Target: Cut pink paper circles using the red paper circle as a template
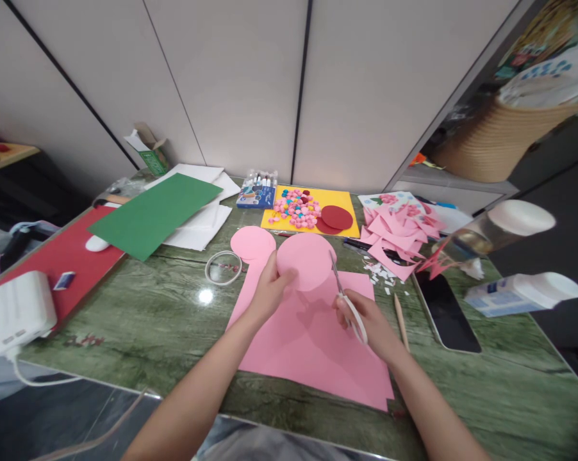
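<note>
A round pink paper disc (308, 259) is pinched in my left hand (273, 288), raised over the table. My right hand (363, 320) grips white-handled scissors (355, 320), whose blades touch the disc's right edge. Beneath both hands lies a large pink paper sheet (313, 352) with a notched lower right corner. Another pink disc (252, 244) rests at the sheet's upper left. Beside it, a pale ring (223, 267) lies on the table.
Pink paper offcuts (397, 234) pile up at the right, near a phone (447, 310), a wooden pencil (401, 320) and a white bottle (520, 293). Behind are yellow paper (344, 200) bearing small balls and red discs, and a marker pack (256, 195). Green paper (157, 214) lies left.
</note>
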`<state>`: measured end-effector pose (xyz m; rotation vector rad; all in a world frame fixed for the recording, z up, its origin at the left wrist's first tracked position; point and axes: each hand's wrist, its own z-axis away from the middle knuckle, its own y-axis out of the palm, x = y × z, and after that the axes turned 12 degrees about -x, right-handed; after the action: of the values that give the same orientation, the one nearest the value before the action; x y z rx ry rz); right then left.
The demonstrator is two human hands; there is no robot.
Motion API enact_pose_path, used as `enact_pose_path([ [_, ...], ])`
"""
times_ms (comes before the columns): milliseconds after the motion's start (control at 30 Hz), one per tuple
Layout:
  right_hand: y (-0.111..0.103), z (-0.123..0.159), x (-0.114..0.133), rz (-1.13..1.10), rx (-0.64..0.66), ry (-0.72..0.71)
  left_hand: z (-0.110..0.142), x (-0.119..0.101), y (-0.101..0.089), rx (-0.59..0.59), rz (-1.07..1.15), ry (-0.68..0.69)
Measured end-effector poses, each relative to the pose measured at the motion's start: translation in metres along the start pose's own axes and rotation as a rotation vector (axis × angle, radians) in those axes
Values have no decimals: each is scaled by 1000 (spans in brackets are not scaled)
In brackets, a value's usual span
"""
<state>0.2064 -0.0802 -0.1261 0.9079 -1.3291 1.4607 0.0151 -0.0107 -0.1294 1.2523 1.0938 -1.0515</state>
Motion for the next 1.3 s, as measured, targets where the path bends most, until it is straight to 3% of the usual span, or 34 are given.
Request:
enact_pose_path([
  [700, 1, -1, 3, 44, -13, 15, -1, -1, 0, -80, -56, 47],
  [933, 1, 0, 2, 64, -12, 5, -1, -3, 0, -59, -107, 88],
  [1300, 0, 0, 1, 4, 0, 6, 2, -5, 2, -17, -74, 32],
])
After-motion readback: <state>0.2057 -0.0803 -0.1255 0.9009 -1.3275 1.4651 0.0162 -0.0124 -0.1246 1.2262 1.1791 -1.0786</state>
